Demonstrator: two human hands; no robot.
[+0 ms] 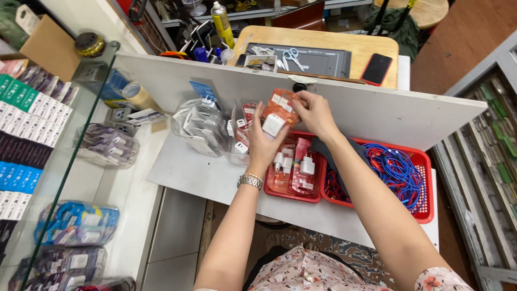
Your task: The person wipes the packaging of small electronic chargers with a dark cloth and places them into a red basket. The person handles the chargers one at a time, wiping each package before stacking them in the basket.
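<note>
place: phone-accessory shop | signs: bagged chargers (202, 126), cable basket (425, 161), glass counter (59, 156)

Both forearms are bare from above the elbow to the fingers, coming up from the bottom edge toward the middle of the frame. The left hand (267, 141) has a metal watch band (250, 181) round its wrist, silver with a touch of gold, made of small links. The right hand (314, 112) shows no ring or band on the wrist. At the bottom centre lies a floral garment (312, 272), pale pink with darker red and grey blossoms. A short sleeve (439, 280) of the same cloth shows at the lower right, with one red flower on it.
</note>
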